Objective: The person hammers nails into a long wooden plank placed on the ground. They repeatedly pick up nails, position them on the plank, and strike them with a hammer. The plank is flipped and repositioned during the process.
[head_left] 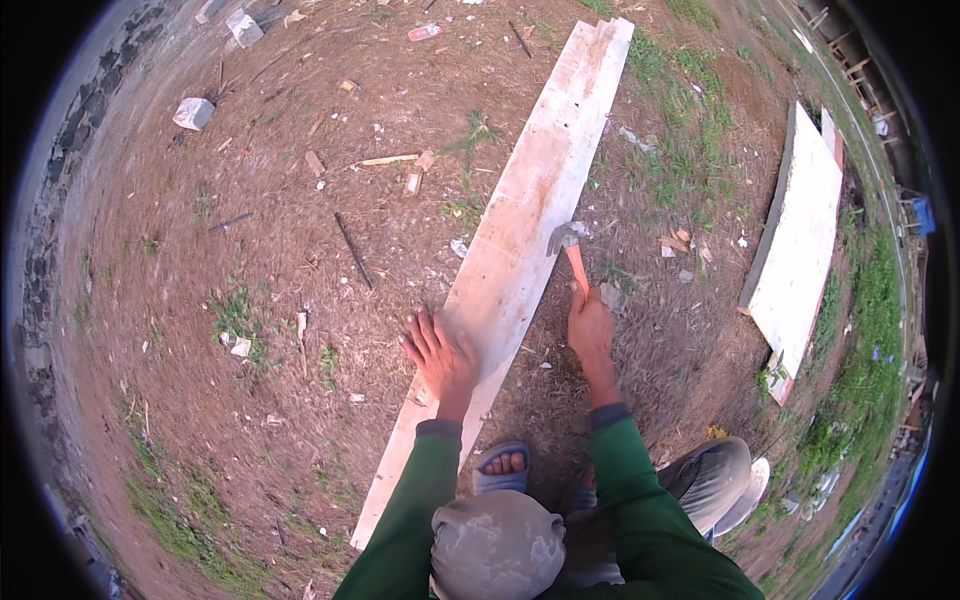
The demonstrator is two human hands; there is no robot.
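Firstly, we list one long pale plank [520,235], slanting across bare ground; its far end is stepped, and we cannot tell whether more than one piece makes it up. It lies beneath the left hand [442,358], whose fingers fan apart and reach over its left edge. We record one hammer [574,262], its orange handle inside the curled fingers of the right hand [591,322], thumb along the grip. Its metal head overlaps the plank's right edge; contact we cannot tell. Hands: two. Green sleeves [420,487]: two. Pale blocks [194,113], upper left: two. White panel [803,225], far right: one, tilted. Blue-grey sandal [502,478], beside the plank: we see one clearly.
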